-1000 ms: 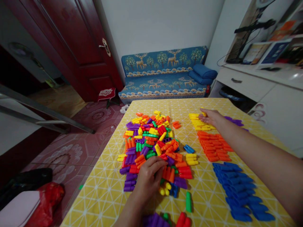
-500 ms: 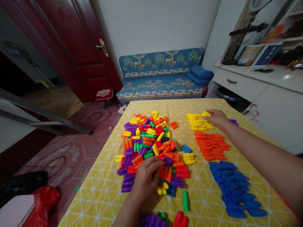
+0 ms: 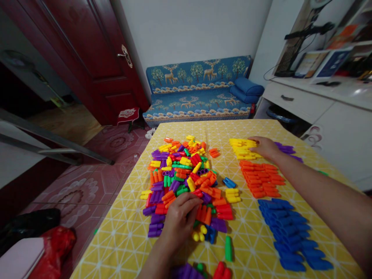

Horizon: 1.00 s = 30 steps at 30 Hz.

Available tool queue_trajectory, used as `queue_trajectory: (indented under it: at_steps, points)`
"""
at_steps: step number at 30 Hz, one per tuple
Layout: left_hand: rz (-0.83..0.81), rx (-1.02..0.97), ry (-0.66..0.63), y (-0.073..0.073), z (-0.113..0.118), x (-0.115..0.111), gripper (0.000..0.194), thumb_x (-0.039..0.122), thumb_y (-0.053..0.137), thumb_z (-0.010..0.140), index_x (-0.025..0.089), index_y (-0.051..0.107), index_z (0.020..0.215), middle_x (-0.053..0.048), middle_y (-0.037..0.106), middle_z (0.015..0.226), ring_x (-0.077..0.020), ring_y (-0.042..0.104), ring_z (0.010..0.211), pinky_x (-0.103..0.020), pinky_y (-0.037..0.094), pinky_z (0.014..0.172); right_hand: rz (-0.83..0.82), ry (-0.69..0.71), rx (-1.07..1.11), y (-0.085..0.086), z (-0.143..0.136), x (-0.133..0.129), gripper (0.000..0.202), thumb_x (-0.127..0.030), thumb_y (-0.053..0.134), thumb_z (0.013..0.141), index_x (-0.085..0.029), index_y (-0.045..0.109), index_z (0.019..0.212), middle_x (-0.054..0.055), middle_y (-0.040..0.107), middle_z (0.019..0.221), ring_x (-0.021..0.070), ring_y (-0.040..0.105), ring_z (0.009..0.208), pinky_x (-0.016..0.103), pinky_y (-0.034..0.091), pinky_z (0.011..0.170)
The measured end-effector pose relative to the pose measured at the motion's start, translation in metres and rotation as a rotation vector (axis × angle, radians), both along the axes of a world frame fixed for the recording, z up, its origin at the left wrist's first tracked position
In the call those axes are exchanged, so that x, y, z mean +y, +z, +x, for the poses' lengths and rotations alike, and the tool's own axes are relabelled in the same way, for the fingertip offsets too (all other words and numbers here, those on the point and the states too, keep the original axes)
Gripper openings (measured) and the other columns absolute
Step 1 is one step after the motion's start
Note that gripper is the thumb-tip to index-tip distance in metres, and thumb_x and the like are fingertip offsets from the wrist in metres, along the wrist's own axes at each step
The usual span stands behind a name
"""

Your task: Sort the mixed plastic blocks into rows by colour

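My left hand point(image 3: 181, 213) rests on the near part of a mixed heap of coloured plastic pieces point(image 3: 177, 166), fingers curled together; what they hold, if anything, is hidden. My right hand point(image 3: 263, 147) reaches to the right end of the group of yellow pieces point(image 3: 242, 149), its fingers pressed round a yellow piece there. Below that group lie rows of orange pieces point(image 3: 260, 179), and nearer me a stack of blue pieces point(image 3: 293, 232). Some purple pieces point(image 3: 285, 148) show beyond my right wrist.
A yellow patterned cloth point(image 3: 122, 248) covers the table. Single pieces lie between heap and groups, among them a green one point(image 3: 228, 248) and a blue one point(image 3: 229, 182). Behind stand a blue sofa point(image 3: 197, 97) and, at right, a white cabinet point(image 3: 314, 104).
My right hand has lowered the yellow piece onto the yellow group. More of the purple pieces shows beside it. My left hand stays in place; the view has shifted slightly.
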<state>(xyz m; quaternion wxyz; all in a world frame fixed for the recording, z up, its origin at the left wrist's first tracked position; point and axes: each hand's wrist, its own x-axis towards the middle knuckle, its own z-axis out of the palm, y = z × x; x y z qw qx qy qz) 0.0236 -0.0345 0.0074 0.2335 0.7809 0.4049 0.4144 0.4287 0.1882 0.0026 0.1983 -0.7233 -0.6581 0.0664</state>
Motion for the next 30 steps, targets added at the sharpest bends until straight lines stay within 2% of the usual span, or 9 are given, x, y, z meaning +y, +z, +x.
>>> queue_trajectory:
  at_steps: [5, 10, 15, 19, 23, 25, 27, 30]
  points:
    - [-0.009, 0.007, -0.005, 0.001, 0.000, 0.000, 0.021, 0.013, 0.053, 0.092, 0.020, 0.070, 0.102, -0.009, 0.069, 0.098, -0.0164, 0.066, 0.091, -0.026, 0.055, 0.078, 0.023, 0.062, 0.095, 0.002, -0.006, 0.003, 0.053, -0.014, 0.077, 0.061, -0.022, 0.070, 0.113, 0.005, 0.070, 0.114, 0.0252, 0.066, 0.101, 0.037, 0.051, 0.093]
    - [-0.010, 0.001, 0.006, -0.001, 0.000, -0.001, 0.020, 0.014, 0.052, 0.093, 0.020, 0.071, 0.101, -0.009, 0.069, 0.099, -0.0171, 0.066, 0.091, -0.027, 0.056, 0.078, -0.001, 0.054, 0.147, 0.005, -0.010, 0.001, 0.051, -0.010, 0.075, 0.062, -0.021, 0.070, 0.112, 0.006, 0.070, 0.115, 0.0272, 0.066, 0.105, 0.041, 0.050, 0.097]
    - [-0.019, 0.006, 0.005, -0.002, 0.000, -0.001, 0.021, 0.015, 0.052, 0.093, 0.020, 0.071, 0.101, -0.009, 0.069, 0.099, -0.0177, 0.066, 0.092, -0.028, 0.055, 0.079, 0.109, 0.052, 0.272, 0.015, -0.016, -0.017, 0.043, -0.011, 0.074, 0.065, -0.022, 0.071, 0.107, 0.005, 0.070, 0.116, 0.0264, 0.063, 0.114, 0.040, 0.047, 0.103]
    - [-0.019, -0.011, 0.010, -0.002, 0.000, -0.001, 0.021, 0.015, 0.052, 0.093, 0.020, 0.071, 0.101, -0.009, 0.069, 0.098, -0.0174, 0.065, 0.092, -0.028, 0.055, 0.079, 0.179, 0.045, 0.468, 0.030, -0.057, -0.059, 0.032, -0.018, 0.069, 0.074, -0.025, 0.070, 0.105, 0.004, 0.071, 0.113, 0.0235, 0.065, 0.108, 0.040, 0.051, 0.096]
    - [-0.014, -0.017, -0.002, -0.003, 0.000, -0.001, 0.022, 0.016, 0.052, 0.093, 0.020, 0.071, 0.102, -0.009, 0.069, 0.099, -0.0175, 0.065, 0.092, -0.029, 0.054, 0.080, 0.113, 0.217, 0.605, 0.038, -0.122, -0.124, 0.028, -0.027, 0.068, 0.076, -0.028, 0.070, 0.104, 0.004, 0.071, 0.111, 0.0246, 0.065, 0.106, 0.042, 0.052, 0.094]
    - [-0.015, -0.015, -0.007, -0.003, 0.000, 0.000, 0.022, 0.016, 0.052, 0.093, 0.019, 0.071, 0.102, -0.008, 0.069, 0.099, -0.0175, 0.065, 0.093, -0.030, 0.054, 0.081, 0.073, 0.335, 0.593, 0.034, -0.151, -0.155, 0.031, -0.027, 0.066, 0.076, -0.032, 0.070, 0.107, 0.003, 0.070, 0.112, 0.0260, 0.065, 0.107, 0.046, 0.051, 0.095]
    - [-0.019, -0.018, -0.006, -0.003, 0.000, 0.000, 0.022, 0.016, 0.052, 0.093, 0.019, 0.071, 0.102, -0.008, 0.069, 0.100, -0.0175, 0.065, 0.093, -0.030, 0.054, 0.082, 0.113, 0.404, 0.507, 0.026, -0.170, -0.179, 0.040, -0.021, 0.062, 0.075, -0.037, 0.068, 0.111, 0.002, 0.067, 0.118, 0.0273, 0.061, 0.114, 0.049, 0.047, 0.101]
    - [-0.015, -0.028, 0.000, -0.003, 0.000, 0.000, 0.022, 0.015, 0.051, 0.093, 0.019, 0.071, 0.103, -0.008, 0.069, 0.099, -0.0177, 0.065, 0.093, -0.030, 0.054, 0.082, 0.241, 0.354, 0.330, 0.008, -0.181, -0.200, 0.061, -0.008, 0.054, 0.067, -0.038, 0.064, 0.119, 0.002, 0.059, 0.131, 0.0286, 0.052, 0.125, 0.050, 0.040, 0.108]
